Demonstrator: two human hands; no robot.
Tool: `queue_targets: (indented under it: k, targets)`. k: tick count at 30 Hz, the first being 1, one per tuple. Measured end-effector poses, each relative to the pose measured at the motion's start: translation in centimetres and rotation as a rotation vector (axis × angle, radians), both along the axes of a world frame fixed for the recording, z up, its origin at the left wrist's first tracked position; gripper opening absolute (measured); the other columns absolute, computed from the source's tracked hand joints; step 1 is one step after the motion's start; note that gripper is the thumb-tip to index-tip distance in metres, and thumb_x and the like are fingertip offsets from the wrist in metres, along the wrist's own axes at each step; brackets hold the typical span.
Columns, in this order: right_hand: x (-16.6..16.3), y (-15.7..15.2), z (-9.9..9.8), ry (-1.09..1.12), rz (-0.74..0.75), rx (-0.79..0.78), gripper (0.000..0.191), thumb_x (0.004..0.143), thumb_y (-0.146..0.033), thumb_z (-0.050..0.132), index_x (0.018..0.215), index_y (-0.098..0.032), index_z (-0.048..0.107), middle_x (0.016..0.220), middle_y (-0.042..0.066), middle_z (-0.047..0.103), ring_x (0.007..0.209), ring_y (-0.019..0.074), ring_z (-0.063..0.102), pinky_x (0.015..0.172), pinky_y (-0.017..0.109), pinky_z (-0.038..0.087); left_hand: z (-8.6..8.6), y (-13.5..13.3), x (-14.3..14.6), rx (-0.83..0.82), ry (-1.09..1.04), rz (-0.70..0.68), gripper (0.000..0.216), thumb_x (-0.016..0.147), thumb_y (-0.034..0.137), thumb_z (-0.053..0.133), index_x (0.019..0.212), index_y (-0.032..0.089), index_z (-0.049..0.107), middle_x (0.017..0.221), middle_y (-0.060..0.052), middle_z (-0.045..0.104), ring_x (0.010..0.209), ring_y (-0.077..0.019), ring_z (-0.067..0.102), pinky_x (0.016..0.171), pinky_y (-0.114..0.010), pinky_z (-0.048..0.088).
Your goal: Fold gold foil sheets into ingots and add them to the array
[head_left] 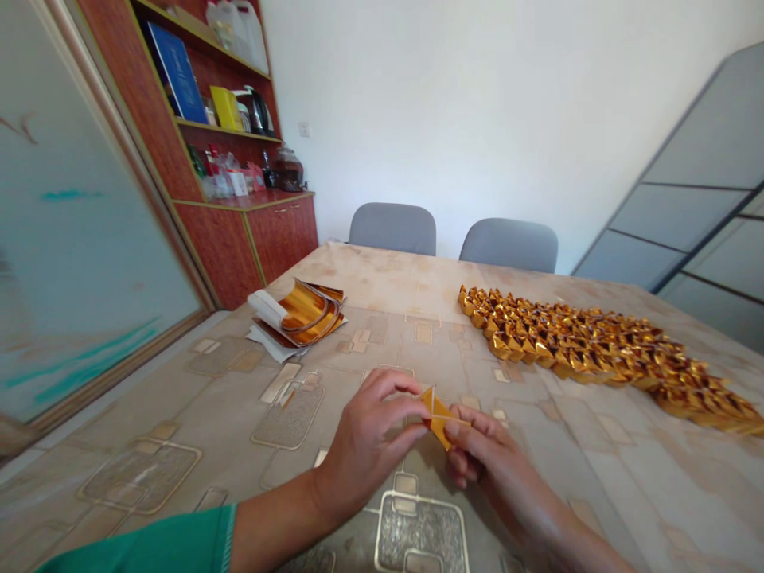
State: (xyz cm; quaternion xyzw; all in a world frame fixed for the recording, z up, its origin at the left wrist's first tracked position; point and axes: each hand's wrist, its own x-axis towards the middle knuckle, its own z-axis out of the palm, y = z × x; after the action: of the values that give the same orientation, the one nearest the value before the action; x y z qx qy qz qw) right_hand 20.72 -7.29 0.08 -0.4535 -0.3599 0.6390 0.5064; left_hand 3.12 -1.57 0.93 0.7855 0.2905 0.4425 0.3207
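Dozens of folded gold-foil pieces (573, 342) are ranked in rows, while a curled stack of gold-foil sheets (305, 305) is seen unfolded left of the rows. One seemingly half-folded foil piece (440, 430), nearer and leftward of the rows, is pinched in the fingertips of the arched left hand (371, 426) and, thumb uppermost, the curled right hand (495, 450).

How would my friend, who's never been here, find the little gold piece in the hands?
Find the big patterned table. At its near side, a left hand and right hand pinch the small folded gold piece. It alone is held; the gold cluster and curled stack rest on the table.
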Motion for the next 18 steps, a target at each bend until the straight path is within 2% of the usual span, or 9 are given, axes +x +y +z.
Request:
queue_targets:
  k: [2,4,8,10,11,13,18]
  targets:
    - [0.0,0.0,-0.1,-0.028,0.016,0.032,0.046,0.081,-0.059,0.066,0.062,-0.019,0.054,0.045,-0.005,0.044,0.043,0.0088,0.033,0.047,0.025,0.024,0.2,0.0,0.0,-0.01,-0.002,-0.001,0.01,0.084,0.02,0.069,0.083,0.026,0.077,0.089,-0.006,0.068,0.09,-0.0224,0.058,0.083,-0.033,0.043]
    - [-0.1,0.0,-0.1,-0.067,-0.034,0.087,0.053,0.087,-0.063,0.056,0.06,-0.018,0.054,0.046,-0.004,0.043,0.045,0.0102,0.035,0.048,0.026,0.025,0.3,0.1,0.3,-0.139,-0.062,0.031,0.008,0.082,0.02,0.069,0.076,0.023,0.074,0.08,-0.005,0.068,0.083,-0.0211,0.059,0.079,-0.031,0.043]
    - [0.0,0.3,-0.1,-0.153,-0.17,0.149,0.042,0.085,-0.055,0.066,0.067,-0.018,0.058,0.059,-0.003,0.046,0.055,0.0114,0.037,0.053,0.026,0.029,0.1,0.2,0.9,-0.739,-0.369,0.024,0.011,0.074,0.024,0.075,0.072,0.018,0.066,0.071,-0.001,0.063,0.067,-0.0149,0.056,0.064,-0.026,0.042]
    - [0.0,0.3,-0.1,-0.16,-0.156,0.167,0.037,0.087,-0.054,0.064,0.076,-0.018,0.063,0.066,-0.002,0.049,0.06,0.0123,0.039,0.057,0.026,0.031,-0.2,0.3,1.0,-0.988,-0.499,-0.046,0.018,0.07,0.027,0.079,0.075,0.017,0.065,0.071,0.001,0.061,0.062,-0.0117,0.053,0.06,-0.023,0.041]
    - [0.0,0.2,-0.2,-0.156,-0.138,0.178,0.037,0.089,-0.054,0.061,0.08,-0.018,0.065,0.068,-0.002,0.049,0.062,0.0127,0.04,0.058,0.026,0.032,-0.4,0.2,1.0,-1.06,-0.536,-0.077,0.021,0.068,0.027,0.081,0.075,0.017,0.064,0.071,0.002,0.061,0.061,-0.0106,0.052,0.06,-0.023,0.04]
    - [-0.2,0.1,-0.3,-0.16,-0.083,0.203,0.036,0.091,-0.052,0.059,0.083,-0.018,0.066,0.07,-0.001,0.05,0.064,0.0131,0.041,0.06,0.027,0.033,-0.7,0.1,1.0,-1.124,-0.564,-0.123,0.024,0.066,0.027,0.082,0.075,0.016,0.063,0.07,0.002,0.062,0.061,-0.0098,0.051,0.061,-0.022,0.041]
    - [-0.7,0.0,-0.8,-0.155,-0.022,0.257,0.026,0.09,-0.04,0.066,0.077,-0.02,0.058,0.074,-0.001,0.054,0.069,0.0132,0.044,0.063,0.026,0.034,-0.7,-0.4,1.1,-1.112,-0.493,-0.162,0.026,0.065,0.028,0.083,0.071,0.014,0.062,0.065,0.002,0.059,0.059,-0.0085,0.05,0.058,-0.021,0.039]
